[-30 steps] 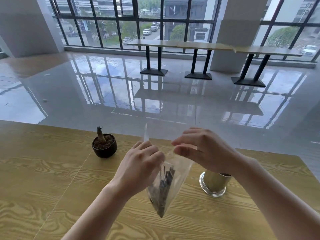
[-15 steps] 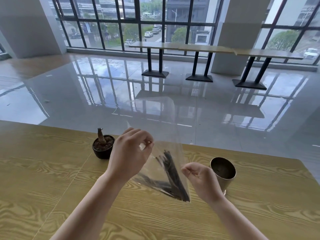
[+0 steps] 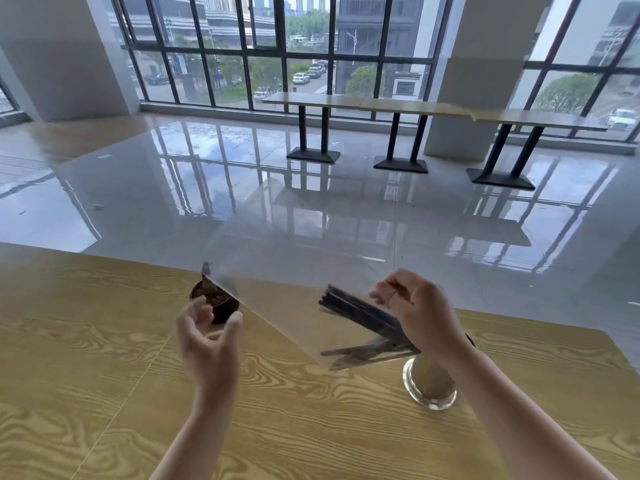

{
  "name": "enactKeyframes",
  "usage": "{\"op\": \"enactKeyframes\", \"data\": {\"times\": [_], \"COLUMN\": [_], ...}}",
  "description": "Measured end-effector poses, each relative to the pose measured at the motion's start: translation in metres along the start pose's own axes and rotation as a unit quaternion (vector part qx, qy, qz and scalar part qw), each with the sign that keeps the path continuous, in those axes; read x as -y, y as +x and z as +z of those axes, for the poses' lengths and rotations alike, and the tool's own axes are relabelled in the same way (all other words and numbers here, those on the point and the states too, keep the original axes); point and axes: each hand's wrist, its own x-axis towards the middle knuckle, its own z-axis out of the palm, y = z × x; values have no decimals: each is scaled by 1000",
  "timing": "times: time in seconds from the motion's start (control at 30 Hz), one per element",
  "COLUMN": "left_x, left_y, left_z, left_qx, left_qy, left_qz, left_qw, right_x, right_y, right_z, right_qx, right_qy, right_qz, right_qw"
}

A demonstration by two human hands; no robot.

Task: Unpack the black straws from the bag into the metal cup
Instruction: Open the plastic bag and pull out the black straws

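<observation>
A clear plastic bag (image 3: 277, 306) hangs stretched sideways above the wooden table (image 3: 104, 375). A bundle of black straws (image 3: 360, 315) lies inside its right end, with a few more straws lower down. My right hand (image 3: 420, 313) pinches that end of the bag, straws included. The metal cup (image 3: 429, 386) stands on the table just below my right wrist, which hides its rim. My left hand (image 3: 209, 341) is curled with its fingers apart, just under the bag's left edge, and holds nothing.
A small black pot with a brown plant stub (image 3: 218, 303) stands on the table right behind my left hand. The table's far edge runs just beyond the pot. Past it are a glossy floor and long tables by the windows.
My right hand has swung the bag's straw end up and to the right, over the cup. My left hand has dropped lower and let go of the bag. The bag now lies sideways.
</observation>
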Motion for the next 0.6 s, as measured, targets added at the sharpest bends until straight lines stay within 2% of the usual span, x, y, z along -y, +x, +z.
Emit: {"op": "enactKeyframes", "data": {"times": [0.03,0.1,0.17,0.23,0.3,0.4,0.53,0.6], "left_x": [13,31,35,33,30,24,12,3], "left_y": [-9,-27,-38,-41,-41,-48,-54,-50], "left_z": [1,8,19,31,36,42,53,57], "left_qx": [45,223,364,423,442,446,377,357], "left_qy": [-15,-22,-68,-145,-219,-303,-353,-370], "left_qz": [-89,-211,-236,-252,-273,-313,-331,-312], "left_qw": [995,952,898,858,826,782,789,799], "right_x": [6,20,33,45,52,58,53,45], "right_y": [3,11,23,34,41,45,34,24], "right_z": [-5,-13,-22,-32,-42,-51,-61,-69], "right_qx": [-7,-16,-4,9,1,38,57,136], "right_qy": [5,12,2,8,34,16,71,47], "right_qz": [-14,-38,-52,-49,-48,-44,2,31], "right_qw": [1000,999,999,999,998,998,996,989]}}
